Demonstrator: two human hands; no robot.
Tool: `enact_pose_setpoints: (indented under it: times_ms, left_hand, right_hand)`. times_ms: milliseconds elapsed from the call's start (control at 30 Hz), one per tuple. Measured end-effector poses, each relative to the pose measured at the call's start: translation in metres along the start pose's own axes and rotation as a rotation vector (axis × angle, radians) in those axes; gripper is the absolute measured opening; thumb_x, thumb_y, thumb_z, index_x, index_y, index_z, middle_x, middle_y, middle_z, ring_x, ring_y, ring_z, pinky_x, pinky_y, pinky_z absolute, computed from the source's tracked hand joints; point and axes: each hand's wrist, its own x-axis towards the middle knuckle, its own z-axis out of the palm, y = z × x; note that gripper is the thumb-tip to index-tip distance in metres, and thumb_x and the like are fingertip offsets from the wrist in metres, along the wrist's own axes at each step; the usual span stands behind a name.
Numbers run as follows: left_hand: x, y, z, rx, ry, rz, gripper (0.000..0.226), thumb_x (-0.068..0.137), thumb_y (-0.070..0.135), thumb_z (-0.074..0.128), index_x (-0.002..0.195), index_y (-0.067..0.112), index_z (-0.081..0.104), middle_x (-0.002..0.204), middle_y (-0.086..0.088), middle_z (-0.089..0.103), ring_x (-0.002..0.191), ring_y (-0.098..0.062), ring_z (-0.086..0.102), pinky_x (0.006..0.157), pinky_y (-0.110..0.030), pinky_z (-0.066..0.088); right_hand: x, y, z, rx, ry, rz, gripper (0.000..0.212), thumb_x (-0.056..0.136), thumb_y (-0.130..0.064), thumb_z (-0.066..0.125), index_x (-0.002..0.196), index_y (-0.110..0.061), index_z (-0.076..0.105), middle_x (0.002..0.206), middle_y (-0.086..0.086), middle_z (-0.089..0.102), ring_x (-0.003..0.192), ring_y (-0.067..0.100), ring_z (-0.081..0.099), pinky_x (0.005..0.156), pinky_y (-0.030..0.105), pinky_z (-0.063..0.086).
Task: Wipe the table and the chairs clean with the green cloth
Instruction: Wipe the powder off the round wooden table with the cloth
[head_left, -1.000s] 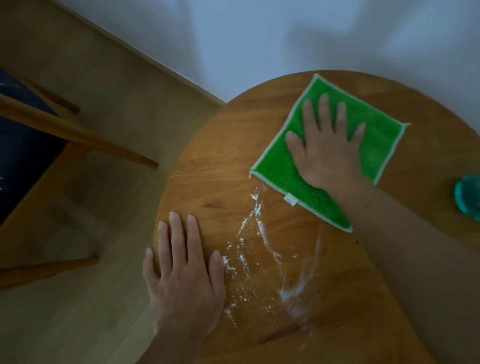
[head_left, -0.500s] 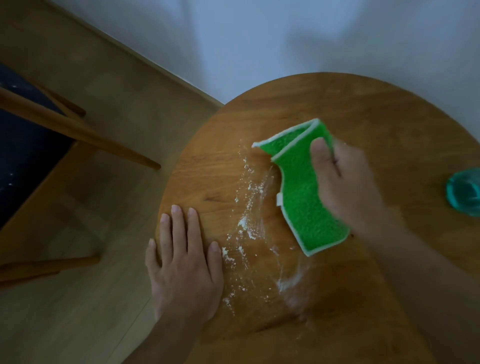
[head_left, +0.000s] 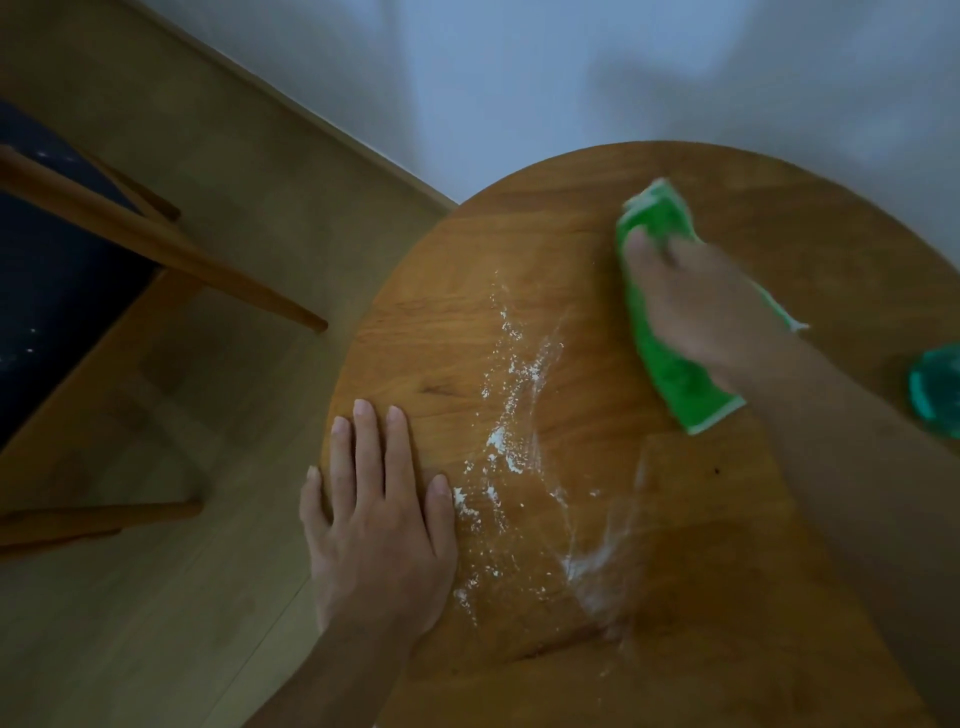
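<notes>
A round wooden table (head_left: 447, 332) fills the right half of the view. White powder (head_left: 511, 395) is streaked across its middle and near its front. My right hand (head_left: 701, 306) grips the green cloth (head_left: 670, 374), which is bunched and folded, over the table's right part; the hand and cloth are motion-blurred. My left hand (head_left: 379, 525) lies flat, fingers together, on the table's left edge, its thumb just beside the powder. A wooden chair (head_left: 156, 244) with a dark seat stands at the left.
A teal glass (head_left: 937, 389) stands at the table's right edge, close to my right forearm. A pale wall (head_left: 519, 78) runs behind the table. Wooden floor (head_left: 130, 623) lies between the chair and the table.
My right hand gathered the flat cloth into a bunch, swept it down toward the powder, then carried it back to the right. The powder streak is spread further. My left hand stayed put.
</notes>
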Motion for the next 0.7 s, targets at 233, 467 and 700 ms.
enact_pose_setpoints:
  times_ms: [233, 467, 700]
  left_hand:
    - [0.001, -0.001, 0.000, 0.023, 0.021, 0.002, 0.064, 0.096, 0.045, 0.027, 0.151, 0.011, 0.026, 0.158, -0.009, 0.020, 0.145, -0.024, 0.015, 0.111, -0.052, 0.021]
    - [0.001, 0.000, 0.000, 0.040, 0.023, 0.006, 0.064, 0.096, 0.044, 0.027, 0.150, 0.009, 0.029, 0.157, -0.011, 0.022, 0.144, -0.028, 0.020, 0.109, -0.053, 0.022]
    - [0.002, -0.002, -0.003, -0.053, 0.008, 0.007, 0.060, 0.098, 0.043, 0.017, 0.152, 0.017, 0.018, 0.159, -0.002, 0.010, 0.147, -0.018, 0.006, 0.116, -0.045, 0.011]
  right_hand:
    - [0.024, 0.000, 0.031, -0.532, 0.166, -0.190, 0.058, 0.102, -0.047, 0.012, 0.154, -0.024, 0.013, 0.162, 0.007, 0.006, 0.149, 0.029, -0.001, 0.116, 0.056, 0.004]
    - [0.045, -0.027, 0.064, -0.471, 0.231, -0.139, 0.063, 0.099, -0.052, 0.004, 0.154, -0.021, -0.001, 0.162, 0.007, -0.006, 0.148, 0.031, -0.008, 0.116, 0.057, -0.002]
    - [0.006, -0.075, 0.119, -0.549, 0.068, -0.500, 0.061, 0.098, -0.052, 0.004, 0.153, -0.026, -0.002, 0.162, 0.002, -0.006, 0.148, 0.028, -0.007, 0.116, 0.061, 0.001]
